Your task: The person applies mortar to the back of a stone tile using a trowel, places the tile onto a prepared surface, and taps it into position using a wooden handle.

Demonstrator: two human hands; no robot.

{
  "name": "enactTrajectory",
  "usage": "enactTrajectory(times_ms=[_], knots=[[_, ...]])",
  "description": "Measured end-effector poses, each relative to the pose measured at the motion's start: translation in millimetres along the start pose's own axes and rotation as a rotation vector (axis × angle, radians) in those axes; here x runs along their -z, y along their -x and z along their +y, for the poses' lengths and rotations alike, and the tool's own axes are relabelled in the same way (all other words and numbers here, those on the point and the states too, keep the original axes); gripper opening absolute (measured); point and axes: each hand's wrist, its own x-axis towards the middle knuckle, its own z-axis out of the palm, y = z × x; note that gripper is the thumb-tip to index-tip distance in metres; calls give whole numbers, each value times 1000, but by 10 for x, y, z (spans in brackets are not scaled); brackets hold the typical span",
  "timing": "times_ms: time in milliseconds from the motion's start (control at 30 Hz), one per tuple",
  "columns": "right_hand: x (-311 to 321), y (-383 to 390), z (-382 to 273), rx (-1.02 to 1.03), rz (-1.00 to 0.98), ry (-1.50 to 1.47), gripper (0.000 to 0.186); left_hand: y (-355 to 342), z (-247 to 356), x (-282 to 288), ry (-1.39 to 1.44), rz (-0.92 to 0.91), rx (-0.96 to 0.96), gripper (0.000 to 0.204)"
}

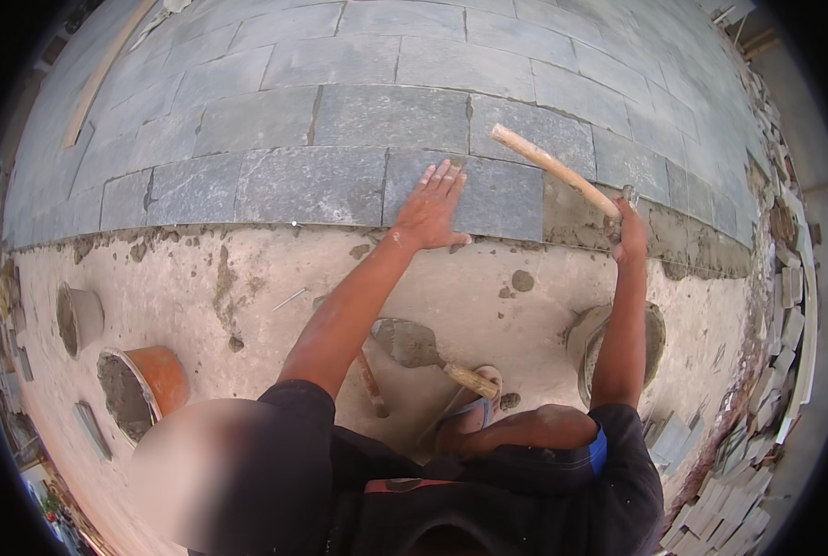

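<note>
My left hand (430, 206) lies flat with fingers stretched on a grey-blue stone tile (507, 201) in the row nearest me. In my right hand (629, 232) is a hammer (553, 165), gripped at its metal head end, which the fingers partly hide. Its pale wooden handle points up and to the left, above the tiles. Wet grey mortar (701, 243) lies beyond the right edge of that tile, below the hammer. Between my arms, a trowel (407, 342) with a wooden handle rests on the ground beside my sandalled foot (474, 408).
An orange bucket (166, 375) and a grey bucket (85, 318) lean at the left. Another bucket (656, 341) stands behind my right forearm. Stacked stone pieces (729, 496) line the right side. A wooden board (103, 79) lies on the laid tiles at far left.
</note>
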Motion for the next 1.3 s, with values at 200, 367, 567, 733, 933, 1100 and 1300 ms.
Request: enactTrajectory(times_ms=[200,367,567,733,933,1100,1300], knots=[[24,67,181,21,116,59,25,-5,6,2,-17,-6,-10,119],[42,354,150,32,79,-13,23,10,-25,48,-47,-24,-24,122],[48,991,-45,17,-25,166,20,189,-68,189,40,67,-65,107],[-59,1259,51,97,-80,467,22,883,-310,563,200,95,-130,55],[-319,1471,293,-97,-242,717,28,1901,-954,550,179,128,62,26],[-344,1391,690,-218,-216,717,27,2637,-1321,373,150,-31,331,26],[-170,1224,1141,-211,-127,905,34,2943,-1399,249,161,-59,423,26]])
